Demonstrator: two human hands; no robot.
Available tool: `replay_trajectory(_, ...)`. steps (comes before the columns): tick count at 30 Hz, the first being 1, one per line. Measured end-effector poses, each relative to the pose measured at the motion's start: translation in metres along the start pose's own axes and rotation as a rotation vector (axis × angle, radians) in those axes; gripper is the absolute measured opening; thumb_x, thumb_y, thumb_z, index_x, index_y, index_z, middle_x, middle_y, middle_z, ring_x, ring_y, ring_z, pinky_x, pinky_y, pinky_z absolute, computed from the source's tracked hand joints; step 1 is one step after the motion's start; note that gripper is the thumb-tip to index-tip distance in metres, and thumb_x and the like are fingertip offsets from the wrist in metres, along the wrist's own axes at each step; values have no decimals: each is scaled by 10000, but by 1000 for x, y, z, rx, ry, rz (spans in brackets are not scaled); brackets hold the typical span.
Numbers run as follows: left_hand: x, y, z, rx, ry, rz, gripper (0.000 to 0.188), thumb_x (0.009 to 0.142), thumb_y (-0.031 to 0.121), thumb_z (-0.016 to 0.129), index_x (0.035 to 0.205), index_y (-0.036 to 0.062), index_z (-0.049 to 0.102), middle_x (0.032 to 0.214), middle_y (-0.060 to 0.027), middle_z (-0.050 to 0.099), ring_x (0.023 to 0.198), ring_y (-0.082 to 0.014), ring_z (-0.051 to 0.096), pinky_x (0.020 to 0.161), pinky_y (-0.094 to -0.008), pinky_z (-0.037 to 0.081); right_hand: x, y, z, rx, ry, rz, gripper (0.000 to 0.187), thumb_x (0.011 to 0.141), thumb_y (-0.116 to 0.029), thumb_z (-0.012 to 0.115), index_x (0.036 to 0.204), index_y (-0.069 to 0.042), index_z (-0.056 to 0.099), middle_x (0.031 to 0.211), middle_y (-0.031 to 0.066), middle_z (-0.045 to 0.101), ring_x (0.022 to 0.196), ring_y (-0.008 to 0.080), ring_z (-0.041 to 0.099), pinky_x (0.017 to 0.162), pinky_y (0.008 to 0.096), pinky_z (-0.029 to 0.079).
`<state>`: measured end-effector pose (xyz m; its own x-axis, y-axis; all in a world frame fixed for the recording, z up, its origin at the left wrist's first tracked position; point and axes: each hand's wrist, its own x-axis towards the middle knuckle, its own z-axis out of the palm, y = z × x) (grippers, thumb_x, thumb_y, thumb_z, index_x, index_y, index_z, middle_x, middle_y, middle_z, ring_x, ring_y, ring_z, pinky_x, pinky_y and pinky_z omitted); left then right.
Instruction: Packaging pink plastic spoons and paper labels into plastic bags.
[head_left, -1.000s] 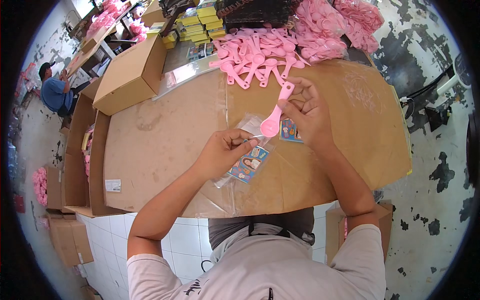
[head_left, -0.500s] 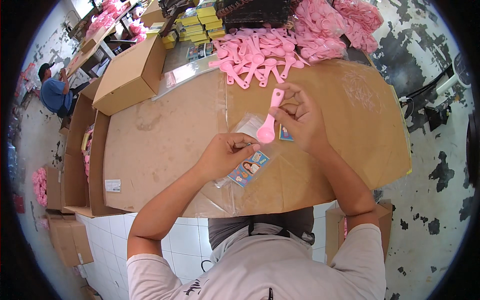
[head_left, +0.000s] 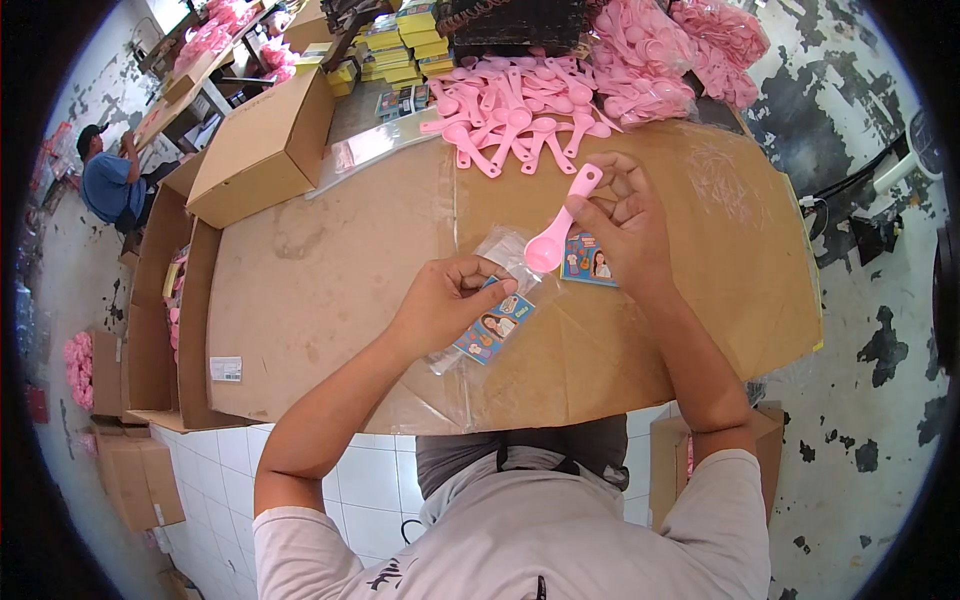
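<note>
My right hand point(head_left: 632, 222) pinches a pink plastic measuring spoon point(head_left: 549, 248) by its handle, bowl pointing down and to the left. Between the thumb and fingers of my left hand point(head_left: 450, 308) is a clear plastic bag point(head_left: 505, 252) with a blue illustrated card point(head_left: 494, 330) that seems to be inside it. The spoon's bowl hangs just right of the bag's upper end; whether they touch, I cannot tell. A second blue card or small stack point(head_left: 588, 262) lies on the cardboard, partly hidden behind my right hand.
Loose pink spoons point(head_left: 515, 115) are heaped at the far edge of the cardboard-covered table point(head_left: 330, 300), beside bagged spoons point(head_left: 650, 60). A closed carton point(head_left: 262, 150) stands far left, with yellow-edged card stacks point(head_left: 400, 50) behind. A person in blue point(head_left: 112, 183) sits beyond.
My right hand has moved a little right and up with the spoon, now tilted more. More of the second blue card shows. My left hand has shifted slightly, still on the bag.
</note>
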<state>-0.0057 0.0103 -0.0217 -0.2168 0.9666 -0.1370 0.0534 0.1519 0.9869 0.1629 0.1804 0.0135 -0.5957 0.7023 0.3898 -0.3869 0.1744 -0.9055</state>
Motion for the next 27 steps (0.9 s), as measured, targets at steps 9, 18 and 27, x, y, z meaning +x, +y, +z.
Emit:
replay_trajectory(9, -3, 1, 1, 40, -61, 15, 259, 1002, 184, 685, 1116, -47, 710, 875, -50, 754, 732, -39, 643, 648, -213, 517, -6, 4, 3, -24, -212, 182, 415, 933, 50, 669, 1298, -13, 481, 1055, 63, 565, 829, 112, 663, 648, 230, 548)
replay_trajectory(18, -1, -1, 6, -31, -62, -16, 276, 1031, 210, 641, 1149, -26, 723, 782, -2, 701, 681, -13, 549, 599, -223, 457, -10, 12, 5, -45, -182, 178, 383, 946, 45, 662, 1285, -10, 493, 1035, 52, 558, 863, 105, 662, 610, 203, 520)
replay_trajectory(27, 2, -2, -2, -241, -86, 26, 304, 1044, 225, 616, 1200, -25, 692, 959, -41, 729, 809, -55, 639, 706, -234, 526, -5, 25, -14, -151, -526, 70, 262, 1031, -96, 576, 1281, -16, 567, 1253, 94, 622, 1105, 163, 628, 985, 345, 481)
